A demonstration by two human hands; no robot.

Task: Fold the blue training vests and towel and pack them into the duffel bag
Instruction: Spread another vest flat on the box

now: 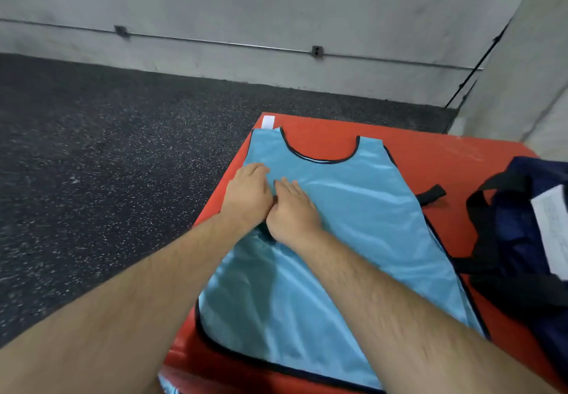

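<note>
A light blue training vest (353,209) with black trim lies spread flat on a red padded box (430,154), neck opening at the far end. My left hand (249,194) and my right hand (292,209) lie side by side, flat, fingers straight, pressing the vest's left part. A navy duffel bag (522,240) with black straps sits open at the right edge of the box, with a white paper (553,227) showing in it. No towel is visible.
A black strap (431,194) lies on the red box beside the vest. A white label (268,121) is at the box's far left corner. Dark speckled rubber floor (107,163) spreads to the left; a grey wall (276,9) stands behind.
</note>
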